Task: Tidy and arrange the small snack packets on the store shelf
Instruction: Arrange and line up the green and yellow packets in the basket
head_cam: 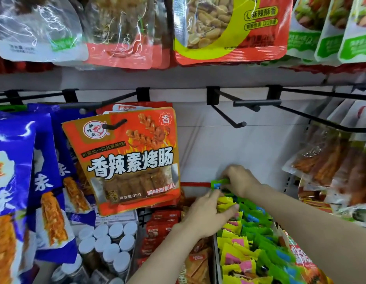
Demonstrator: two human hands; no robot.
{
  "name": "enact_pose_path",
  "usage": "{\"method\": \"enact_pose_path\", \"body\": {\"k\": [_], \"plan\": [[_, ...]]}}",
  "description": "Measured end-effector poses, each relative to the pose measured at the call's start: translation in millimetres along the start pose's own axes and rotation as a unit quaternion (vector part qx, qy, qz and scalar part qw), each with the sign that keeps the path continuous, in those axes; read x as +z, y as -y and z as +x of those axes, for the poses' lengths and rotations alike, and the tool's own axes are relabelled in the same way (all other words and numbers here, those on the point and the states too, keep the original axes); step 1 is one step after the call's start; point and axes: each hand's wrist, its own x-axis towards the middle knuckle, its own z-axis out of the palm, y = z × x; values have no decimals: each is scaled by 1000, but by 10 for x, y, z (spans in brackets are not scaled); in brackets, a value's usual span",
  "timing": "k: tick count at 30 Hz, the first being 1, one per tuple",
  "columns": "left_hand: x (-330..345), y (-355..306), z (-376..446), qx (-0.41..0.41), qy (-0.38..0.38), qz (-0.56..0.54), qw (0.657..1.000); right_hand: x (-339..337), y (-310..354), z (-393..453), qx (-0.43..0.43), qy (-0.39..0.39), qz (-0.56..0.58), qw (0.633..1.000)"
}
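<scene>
Green and yellow crinkle-edged small snack packets (249, 240) fill a bin on the store shelf (216, 255), running from the lower right of the head view up to its far end against the white back panel (219, 144). Both hands work at that far end. The right hand (240, 180) is curled over a green packet (218, 183), pinching it at the back of the row. The left hand (206, 214) has its fingers bent onto a yellow packet (226, 202) just in front, thumb and fingers closing on its edge.

The step looks like seating the rearmost packets upright and square. To do it well, the left hand should brace the row so nothing behind it topples while the right slots the green packet flush against the panel. Foil this thin slides and crumples, so a light pinch near the sealed edge seems wiser than a squeeze. Colours are mixed along the row; grouping them may be worth a pass. To the left, red packets (161, 228) and white-capped jars (108, 242) sit close by, under a hanging orange bag (127, 160); elbows should stay clear of it.
</scene>
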Motion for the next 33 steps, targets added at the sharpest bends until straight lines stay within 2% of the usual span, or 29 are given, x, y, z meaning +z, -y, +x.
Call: {"method": "enact_pose_path", "body": {"k": [3, 8, 12, 15, 18, 22, 25, 28, 30, 33], "plan": [[-32, -4, 12, -10, 7, 13, 1000, 15, 18, -49, 6, -34, 13, 999], [-68, -52, -62, -31, 4, -32, 999, -281, -98, -257, 13, -122, 138, 983], [-157, -97, -189, -33, -36, -120, 992, -670, -49, -558, -6, -196, 253, 947], [-316, -222, -334, -35, -98, -213, 972, -940, 5, -829, -56, -262, 275, 924], [-489, -385, -531, -54, -101, -276, 954, -1182, 85, -1081, -43, -262, 384, 884], [-614, -668, -896, -84, -80, -419, 900, -1379, 157, -1401, 23, -235, 497, 835], [-575, -817, -1262, -110, -68, -543, 829, -1448, 168, -1619, 65, -235, 536, 808], [-539, -865, -1543, -130, -88, -613, 774, -1454, 208, -1800, 95, -223, 553, 797], [-530, -882, -1667, -147, -98, -631, 755, -1449, 245, -1881, 109, -212, 560, 793], [-549, -911, -1776, -167, -119, -620, 757, -1470, 273, -1977, 130, -205, 558, 793]]}}
